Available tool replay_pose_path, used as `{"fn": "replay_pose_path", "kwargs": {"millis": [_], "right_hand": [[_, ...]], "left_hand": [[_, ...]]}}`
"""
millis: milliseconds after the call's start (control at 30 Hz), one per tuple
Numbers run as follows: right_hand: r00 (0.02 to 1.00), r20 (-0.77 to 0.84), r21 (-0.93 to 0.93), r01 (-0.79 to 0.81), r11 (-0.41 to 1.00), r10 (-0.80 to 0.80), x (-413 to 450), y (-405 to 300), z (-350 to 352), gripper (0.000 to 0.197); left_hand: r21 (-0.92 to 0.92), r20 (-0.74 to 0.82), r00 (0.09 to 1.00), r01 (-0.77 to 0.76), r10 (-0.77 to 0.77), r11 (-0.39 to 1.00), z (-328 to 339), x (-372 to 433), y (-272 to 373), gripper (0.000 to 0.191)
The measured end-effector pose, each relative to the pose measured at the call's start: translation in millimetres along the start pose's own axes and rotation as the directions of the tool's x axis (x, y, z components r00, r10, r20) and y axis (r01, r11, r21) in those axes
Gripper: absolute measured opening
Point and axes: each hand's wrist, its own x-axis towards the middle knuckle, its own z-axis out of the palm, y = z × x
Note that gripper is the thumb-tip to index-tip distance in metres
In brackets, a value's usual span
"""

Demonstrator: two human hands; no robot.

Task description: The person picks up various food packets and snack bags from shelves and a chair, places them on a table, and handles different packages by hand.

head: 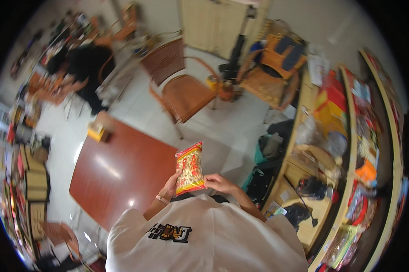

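Observation:
A clear plastic snack bag [189, 167] with red and yellow ends is held upright in front of my body. It bears red writing, and small pale pieces that look like nuts or puffs show through it. My left hand [171, 183] grips its left side near the bottom. At the lower right corner, my right hand [218, 183] pinches the bag's edge between thumb and fingers. The bag's far face is hidden from me.
A reddish-brown wooden table [122, 166] lies to my left, with a yellow box [98, 132] on it. Ahead stands a brown armchair [187, 91]; a second chair [272, 74] is behind it. Packed shelves [349, 170] line the right. A person in black [88, 68] bends at far left.

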Motion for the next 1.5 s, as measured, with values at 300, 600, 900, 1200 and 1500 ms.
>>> {"fn": "replay_pose_path", "kwargs": {"millis": [300,600,900,1200,1500], "right_hand": [[0.714,-0.699,0.292,0.23,0.928,0.043,-196,29,-47,0.038],[0.284,-0.949,0.288,0.593,0.752,0.139,-190,55,-56,0.042],[0.148,-0.961,0.274,0.628,0.728,0.233,-147,16,-134,0.035],[0.082,-0.994,0.108,0.602,0.791,0.073,-77,-65,-277,0.034],[-0.166,-0.98,0.046,0.351,0.935,0.111,-62,-70,-330,0.047]], "left_hand": [[0.454,0.149,0.976,0.077,-0.161,0.888,180,76,-86,0.047],[0.92,0.353,0.871,-0.257,-0.341,0.295,254,118,-137,0.046],[0.935,0.261,0.918,-0.164,-0.297,0.315,284,193,-96,0.045],[0.882,0.415,0.888,-0.339,-0.197,0.326,338,317,-9,0.036],[0.882,0.372,0.878,-0.232,-0.302,0.411,363,395,-9,0.044]]}}
